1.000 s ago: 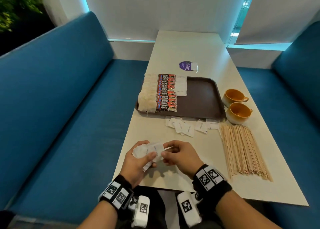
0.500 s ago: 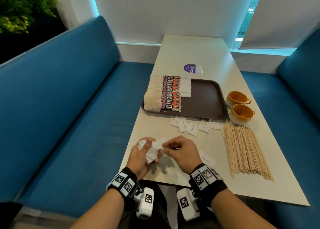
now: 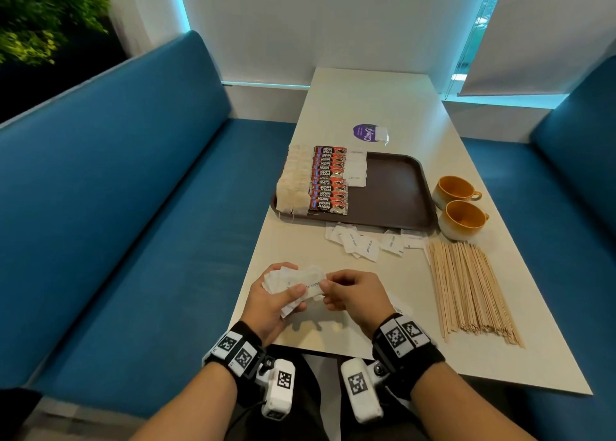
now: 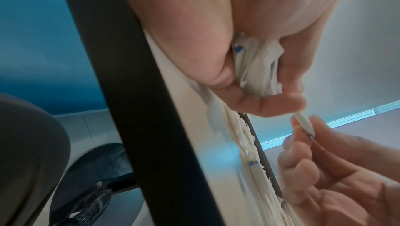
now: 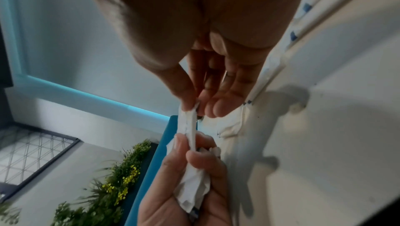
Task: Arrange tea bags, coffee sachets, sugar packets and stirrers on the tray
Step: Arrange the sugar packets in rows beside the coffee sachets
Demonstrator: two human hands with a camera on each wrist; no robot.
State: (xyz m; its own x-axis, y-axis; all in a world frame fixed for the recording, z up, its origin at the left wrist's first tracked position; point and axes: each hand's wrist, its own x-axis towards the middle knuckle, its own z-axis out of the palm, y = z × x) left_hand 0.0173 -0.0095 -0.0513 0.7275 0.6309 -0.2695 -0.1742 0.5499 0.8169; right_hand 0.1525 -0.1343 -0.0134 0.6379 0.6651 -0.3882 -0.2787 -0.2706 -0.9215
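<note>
Head view puts both hands over the near edge of the bench (image 3: 393, 267), much as half a second ago. The left hand (image 3: 273, 302) grips a crumpled bunch of white sugar packets (image 3: 293, 282), its fingers (image 5: 201, 159) curled round them and the thumb pressed on top. A second ago that bunch sat lower in the palm; it now fans out more above the thumb. The right hand (image 3: 353, 295) pinches the end of one packet (image 5: 189, 125) between thumb and forefinger, where half a second ago its fingers covered the bunch; the packet stretches edge-on between the two hands in the wrist views.

More loose packets (image 3: 363, 242) lie scattered on the bench just in front of the brown tray (image 3: 396, 190), unchanged. On the tray's left part stand a row of tea bags (image 3: 293, 187), a row of coffee sachets (image 3: 330, 180) touching it, and a few sugar packets (image 3: 356, 170) beside those. Wooden stirrers (image 3: 466, 287) lie in a sheaf on the bench to the right, near two yellow cups (image 3: 458, 207). The camera sits slightly closer and lower than a second ago.
</note>
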